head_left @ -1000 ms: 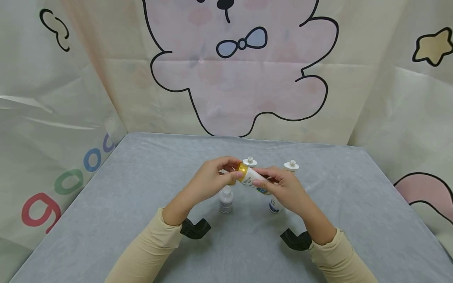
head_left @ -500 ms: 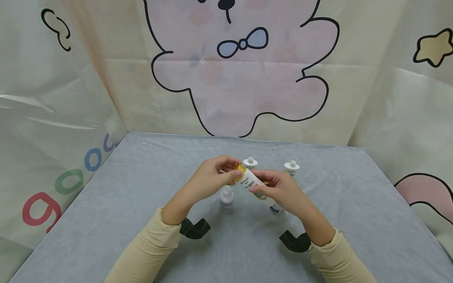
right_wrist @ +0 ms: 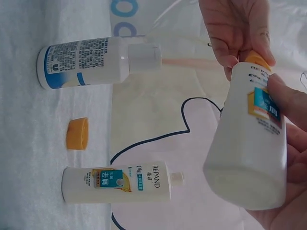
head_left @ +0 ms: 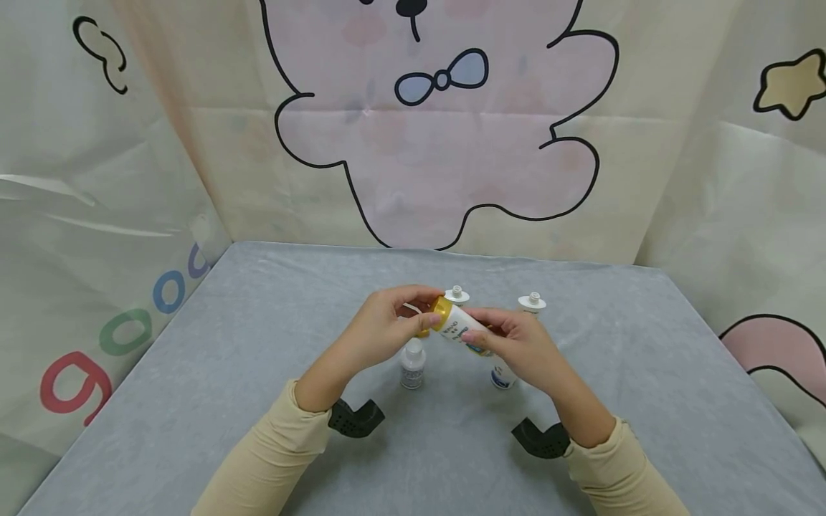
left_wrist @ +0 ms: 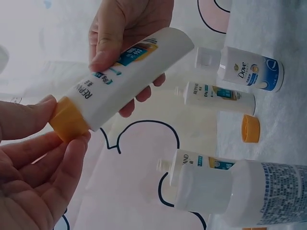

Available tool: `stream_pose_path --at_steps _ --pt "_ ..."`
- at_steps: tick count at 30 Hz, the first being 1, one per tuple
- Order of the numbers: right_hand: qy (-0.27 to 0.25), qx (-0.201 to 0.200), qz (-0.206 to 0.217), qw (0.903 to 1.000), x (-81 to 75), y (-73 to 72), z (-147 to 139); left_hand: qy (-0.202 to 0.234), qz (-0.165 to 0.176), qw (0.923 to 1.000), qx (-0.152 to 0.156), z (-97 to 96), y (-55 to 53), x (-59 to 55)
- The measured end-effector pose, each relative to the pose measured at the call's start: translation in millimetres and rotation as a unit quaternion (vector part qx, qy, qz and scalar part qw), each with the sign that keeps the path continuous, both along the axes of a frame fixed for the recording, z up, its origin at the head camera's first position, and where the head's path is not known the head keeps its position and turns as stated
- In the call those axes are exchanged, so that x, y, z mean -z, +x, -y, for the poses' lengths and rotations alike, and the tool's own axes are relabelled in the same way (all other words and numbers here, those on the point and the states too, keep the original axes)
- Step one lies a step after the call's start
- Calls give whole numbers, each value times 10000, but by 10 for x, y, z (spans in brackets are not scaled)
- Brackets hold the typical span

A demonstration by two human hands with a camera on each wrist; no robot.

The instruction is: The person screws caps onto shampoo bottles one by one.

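From where I stand, the small white bottle [head_left: 457, 324] has just rolled about its own length: half a second ago its printed front faced up more fully, and now it lies turned much as it did a second ago. The right hand [head_left: 521, 345] has lifted a touch with it, while the left hand [head_left: 386, 326] has hardly shifted. To me that reads as short turning strokes at the yellow cap [head_left: 441, 312], with the bottle doing the rolling; whether the thread is loosening or tightening, I can't tell.

The left fingers pinch the cap, thumb opposite fingertips, and the right fingers curl round the bottle's body. It hangs tilted above the counter [head_left: 310, 287], cap end up and towards the left hand, and the cap sits on the bottle with no gap that I can see, so it isn't off.

Around it stand two similar bottles with bare nozzles, one nearer [left_wrist: 220, 98], one partly hidden [left_wrist: 192, 161]. A loose yellow cap [left_wrist: 251, 128] lies between them. Nearest the person are two white-capped bottles, one below the left hand [head_left: 413, 367], another below the right [head_left: 501, 375]
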State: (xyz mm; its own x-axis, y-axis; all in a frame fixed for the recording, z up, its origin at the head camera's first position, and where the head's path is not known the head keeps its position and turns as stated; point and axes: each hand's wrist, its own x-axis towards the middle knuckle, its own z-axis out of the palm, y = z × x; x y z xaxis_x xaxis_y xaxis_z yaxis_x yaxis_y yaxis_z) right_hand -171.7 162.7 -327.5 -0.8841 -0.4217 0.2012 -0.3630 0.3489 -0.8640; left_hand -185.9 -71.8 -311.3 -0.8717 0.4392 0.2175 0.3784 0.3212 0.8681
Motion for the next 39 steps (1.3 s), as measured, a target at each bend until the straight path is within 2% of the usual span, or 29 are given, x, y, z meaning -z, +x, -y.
stream_pose_path --at_steps 2,4,10,13,24,33,39 --pt "5 -89 -32 10000 -4 -5 -14 -38 -202 9998 73 5 4 -4" --pt "-24 -101 -29 9999 -9 -9 -21 10 -218 9997 148 12 5 -7" --pt "-172 182 65 9997 -22 -11 -45 280 283 9991 147 6 -1 -8" --pt "-221 195 63 9995 -30 -9 -46 309 320 9989 113 -6 -3 -6" --pt "-141 159 -174 9996 -14 -7 -49 428 61 9989 179 -28 12 12" --pt "-42 115 21 9999 -36 -3 -50 323 -191 9991 175 -35 10 24" --pt "4 326 181 9993 -34 -15 -32 265 174 9995 68 -25 8 -2"
